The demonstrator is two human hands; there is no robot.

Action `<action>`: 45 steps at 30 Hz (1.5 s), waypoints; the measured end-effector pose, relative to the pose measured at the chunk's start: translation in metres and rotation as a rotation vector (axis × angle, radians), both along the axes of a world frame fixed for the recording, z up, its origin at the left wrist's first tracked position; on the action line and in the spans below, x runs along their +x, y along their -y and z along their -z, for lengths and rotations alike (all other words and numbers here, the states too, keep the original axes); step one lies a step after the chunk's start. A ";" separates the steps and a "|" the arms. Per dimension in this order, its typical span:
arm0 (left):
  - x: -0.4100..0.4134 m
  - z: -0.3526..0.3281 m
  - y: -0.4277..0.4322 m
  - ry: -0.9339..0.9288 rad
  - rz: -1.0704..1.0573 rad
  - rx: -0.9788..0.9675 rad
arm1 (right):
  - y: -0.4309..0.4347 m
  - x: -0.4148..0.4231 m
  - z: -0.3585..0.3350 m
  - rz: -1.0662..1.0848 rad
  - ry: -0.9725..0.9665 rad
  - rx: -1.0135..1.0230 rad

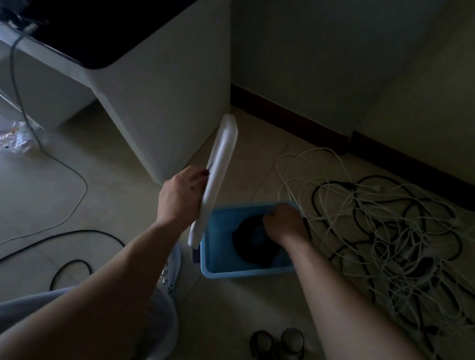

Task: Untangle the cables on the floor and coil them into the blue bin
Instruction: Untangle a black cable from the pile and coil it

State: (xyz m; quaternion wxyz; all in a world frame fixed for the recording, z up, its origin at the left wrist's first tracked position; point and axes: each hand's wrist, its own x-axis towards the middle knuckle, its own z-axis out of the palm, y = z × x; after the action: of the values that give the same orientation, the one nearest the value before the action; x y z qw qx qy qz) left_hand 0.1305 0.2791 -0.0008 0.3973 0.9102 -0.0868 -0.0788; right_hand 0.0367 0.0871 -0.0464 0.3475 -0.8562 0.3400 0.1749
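Gripping lid point(218, 177) in left hand point(181, 195), on edge, just left of bin point(219, 265) and screening its left wall. Reaching into bin with right hand point(283, 222), fingers curled on black coil point(247, 241) at the bottom. Right of bin, touching it: tangle point(388, 239) of white and black cables across floor. Near right forearm: black rings point(277, 351). Behind lid: cabinet point(166, 95). Beside bin: shoe point(171, 271). Off left: loose cable point(77, 237), plastic bag point(14, 136).

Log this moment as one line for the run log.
left hand: holds white lid | right hand: on black coil in blue bin | tangled cables: on floor
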 end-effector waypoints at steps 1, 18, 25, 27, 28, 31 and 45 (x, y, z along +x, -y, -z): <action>0.001 -0.006 0.000 -0.002 -0.002 -0.011 | 0.004 0.001 -0.006 0.048 0.052 0.097; -0.066 -0.066 0.058 -0.490 -0.079 -0.500 | 0.040 -0.064 -0.075 0.772 0.359 0.966; -0.102 0.004 0.064 -0.244 0.670 0.498 | 0.091 -0.083 -0.064 1.114 0.604 0.724; -0.110 0.016 0.071 -0.247 0.772 0.629 | 0.102 -0.088 -0.054 1.146 0.573 0.547; -0.113 0.025 0.079 -0.251 0.802 0.666 | 0.108 -0.091 -0.048 1.144 0.554 0.414; -0.125 0.047 0.103 -0.245 0.894 0.758 | 0.119 -0.103 -0.043 1.076 0.556 0.027; -0.126 0.037 0.110 0.229 0.975 1.011 | 0.148 -0.135 -0.023 0.792 0.325 -0.247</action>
State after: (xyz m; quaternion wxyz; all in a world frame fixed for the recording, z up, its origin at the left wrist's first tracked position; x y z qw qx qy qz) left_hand 0.0040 0.1695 -0.0375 -0.1656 0.8431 -0.4783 -0.1820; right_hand -0.0979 -0.0606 -0.0231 0.3317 -0.7113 0.6012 -0.1507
